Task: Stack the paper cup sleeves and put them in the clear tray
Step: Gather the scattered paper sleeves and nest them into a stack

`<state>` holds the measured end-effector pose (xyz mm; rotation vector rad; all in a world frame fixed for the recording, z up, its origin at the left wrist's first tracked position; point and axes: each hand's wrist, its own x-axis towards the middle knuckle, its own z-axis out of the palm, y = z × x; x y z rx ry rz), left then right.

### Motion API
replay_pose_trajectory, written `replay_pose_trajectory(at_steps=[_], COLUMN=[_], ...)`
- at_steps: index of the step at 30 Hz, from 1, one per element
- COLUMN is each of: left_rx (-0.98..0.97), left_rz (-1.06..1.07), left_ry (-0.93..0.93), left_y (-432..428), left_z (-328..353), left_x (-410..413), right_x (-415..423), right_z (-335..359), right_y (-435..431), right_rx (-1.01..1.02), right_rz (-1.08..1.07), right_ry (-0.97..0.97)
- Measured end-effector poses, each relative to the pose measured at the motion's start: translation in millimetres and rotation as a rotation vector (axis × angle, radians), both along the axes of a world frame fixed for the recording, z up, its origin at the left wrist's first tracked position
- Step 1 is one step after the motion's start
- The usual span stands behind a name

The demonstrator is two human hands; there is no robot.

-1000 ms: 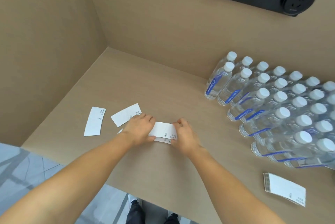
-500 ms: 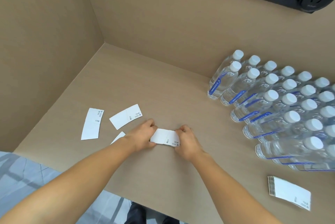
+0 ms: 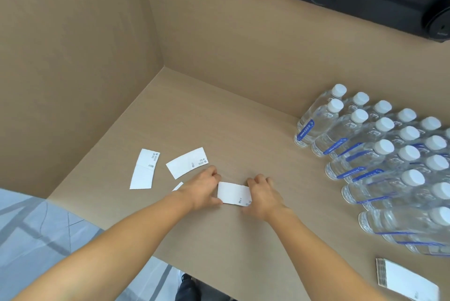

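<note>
White paper sleeves [image 3: 233, 193] lie flat, long axis left-right, pinched endwise by both hands' fingers [image 3: 211, 174].

Both forearms bare from lower frame edge to wrist; no sleeve cuff in view. Left hand [image 3: 203, 189] bare: no glove, no ring, no watch or band at wrist. Right hand [image 3: 264, 197] likewise bare, wrist unadorned. Fingernails too small to judge. Below table edge, between forearms, dark trouser legs [image 3: 186, 289] showed, fabric plain, near-black. Dark shoe tip [image 3: 184, 277] beside them, detail unclear. Nothing else of person visible.
</note>
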<state>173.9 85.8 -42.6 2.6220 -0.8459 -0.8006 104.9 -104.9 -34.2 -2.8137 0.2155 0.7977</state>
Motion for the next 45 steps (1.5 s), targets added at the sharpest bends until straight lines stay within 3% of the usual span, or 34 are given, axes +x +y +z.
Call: replay_pose_trajectory(at_steps=[8, 16, 34, 45], left_rx=[0.013, 0.037, 0.075, 0.066], left_rz=[0.362, 0.477, 0.377, 0.283], left_ry=[-0.115, -0.071, -0.001, -0.084], left_y=[69.0, 89.1, 91.1, 72.8], left_z=[21.9, 11.8, -1.5, 23.6], left_x=[26.8, 36.6, 52.2, 55.1], right_x=[63.7, 112.0, 125.6, 102.7], right_z=[22.3, 9.2, -13.8, 10.0], right_y=[48.0, 89.2, 97.9, 77.5], right_rx=[0.067, 0.020, 0.032, 0.031], right_rz=[0.126, 0.273, 0.310, 0.230], right_ry=[-0.122, -0.140, -0.116, -0.140])
